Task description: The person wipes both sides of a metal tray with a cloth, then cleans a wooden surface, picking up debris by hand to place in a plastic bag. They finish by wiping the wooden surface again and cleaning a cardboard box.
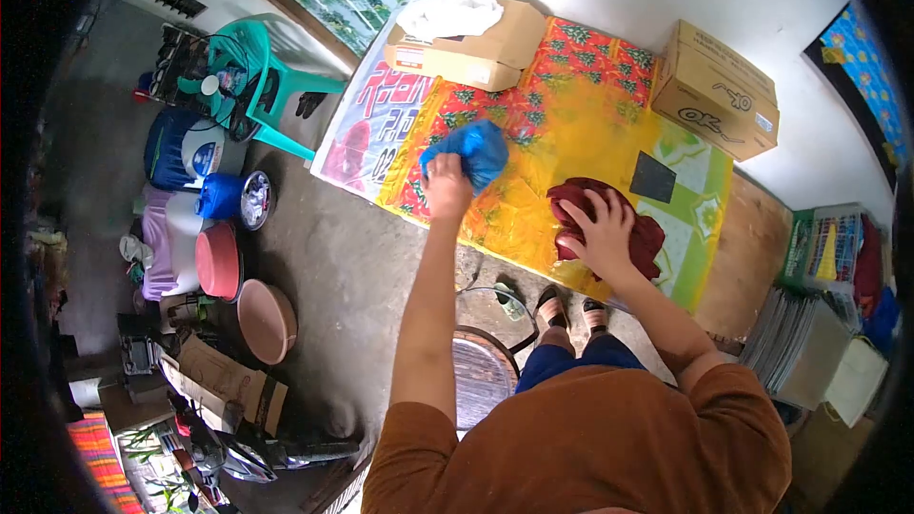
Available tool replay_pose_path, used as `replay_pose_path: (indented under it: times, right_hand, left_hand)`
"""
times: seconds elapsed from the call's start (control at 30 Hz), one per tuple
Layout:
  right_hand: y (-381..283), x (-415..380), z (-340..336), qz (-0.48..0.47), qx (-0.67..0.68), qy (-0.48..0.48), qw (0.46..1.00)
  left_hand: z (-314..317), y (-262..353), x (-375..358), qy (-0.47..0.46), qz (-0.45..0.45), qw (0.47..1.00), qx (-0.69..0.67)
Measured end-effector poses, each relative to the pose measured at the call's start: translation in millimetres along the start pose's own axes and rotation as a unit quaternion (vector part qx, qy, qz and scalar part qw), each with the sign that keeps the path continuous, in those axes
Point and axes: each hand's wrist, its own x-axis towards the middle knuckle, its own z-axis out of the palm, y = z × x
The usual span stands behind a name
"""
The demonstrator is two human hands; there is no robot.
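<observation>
My left hand (447, 188) is closed on a crumpled blue plastic bag (484, 150), near the left part of the table's front side. My right hand (602, 228) rests on a bunched maroon cloth (647, 246), its fingers spread over the fabric. The cloth lies on the yellow part of the table cover (533, 214), close to the front edge. Just beyond the cloth is a flat dark square (654, 176). What my left fingers pinch inside the bag's folds is hidden.
An open cardboard box (476, 62) with a white plastic bag (449, 9) stands at the back left. A closed carton (716, 90) sits back right. A round stool (484, 371) is near my legs. Left are a green chair (276, 86) and basins (267, 322).
</observation>
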Motion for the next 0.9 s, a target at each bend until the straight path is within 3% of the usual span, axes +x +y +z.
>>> replay_pose_path:
  times: [0.07, 0.17, 0.23, 0.3, 0.37, 0.47, 0.5, 0.57, 0.63, 0.7, 0.8, 0.9]
  right_hand:
    - [14, -19, -13, 0.065, -0.057, -0.037, 0.996]
    - [60, -25, 11, 0.138, 0.102, -0.136, 0.976]
    - [69, -17, 4, 0.131, 0.252, -0.023, 0.958]
    - [69, -4, -17, 0.143, 0.385, 0.078, 0.909]
    - [70, 15, -40, 0.129, 0.404, 0.045, 0.904]
    - [84, 55, -51, 0.128, 0.491, 0.042, 0.861]
    - [89, 72, -52, 0.130, 0.531, 0.046, 0.836]
    - [100, 111, -76, 0.068, 0.379, 0.164, 0.908]
    - [121, 160, -82, 0.072, 0.381, 0.222, 0.895]
    - [170, 224, -54, 0.084, 0.346, 0.221, 0.908]
    - [220, 307, -17, 0.185, 0.283, 0.192, 0.921]
    - [258, 368, 43, 0.248, 0.207, 0.088, 0.942]
  left_hand:
    - [-2, -23, 18, 0.007, -0.008, 0.997, -0.071]
    - [-30, -39, 39, 0.140, 0.027, 0.988, -0.051]
    - [-43, -50, 47, 0.170, 0.015, 0.985, -0.039]
    - [-46, -65, 54, 0.114, 0.033, 0.992, -0.038]
    - [-49, -57, 49, 0.028, 0.012, 1.000, 0.007]
    - [-52, -11, 23, 0.071, -0.025, 0.997, 0.007]
    - [-51, 0, 14, 0.037, -0.057, 0.997, -0.028]
    - [-35, 17, -19, 0.111, -0.034, 0.990, -0.076]
    - [-31, 46, -60, 0.099, -0.070, 0.990, -0.069]
    - [-28, 71, -100, 0.087, -0.105, 0.986, -0.094]
    - [-19, 93, -156, 0.032, -0.145, 0.983, -0.106]
    - [-10, 99, -199, -0.045, -0.204, 0.974, -0.087]
